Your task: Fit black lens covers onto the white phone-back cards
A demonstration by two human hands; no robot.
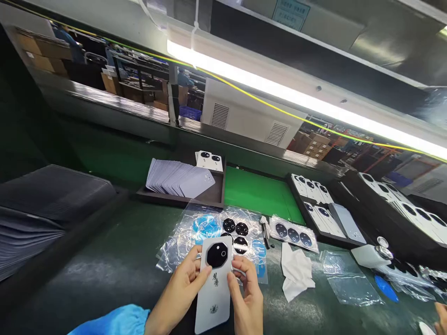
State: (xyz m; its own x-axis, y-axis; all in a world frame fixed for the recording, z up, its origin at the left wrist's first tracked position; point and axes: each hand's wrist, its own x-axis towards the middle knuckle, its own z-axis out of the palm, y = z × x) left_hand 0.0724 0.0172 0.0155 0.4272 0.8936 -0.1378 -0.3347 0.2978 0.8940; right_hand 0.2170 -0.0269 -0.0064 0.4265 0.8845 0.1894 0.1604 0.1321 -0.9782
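Observation:
A white phone back cover with a black octagonal camera plate and dark printed characters is held upright between both hands. My left hand grips its left edge, the thumb lying on the face just below the camera plate. On the opposite edge, my right hand pinches the cover beside the camera plate with thumb and fingers. Just beyond it lies a clear plastic sheet carrying black octagonal camera plates and blue film pieces. The undersides of the fingers behind the cover are hidden.
Grey panels fan out in a black tray. More covers fill trays at right. Nearby are a white cloth, a strip of round plates, a white bottle and plastic bags. Another person's hand shows lower right.

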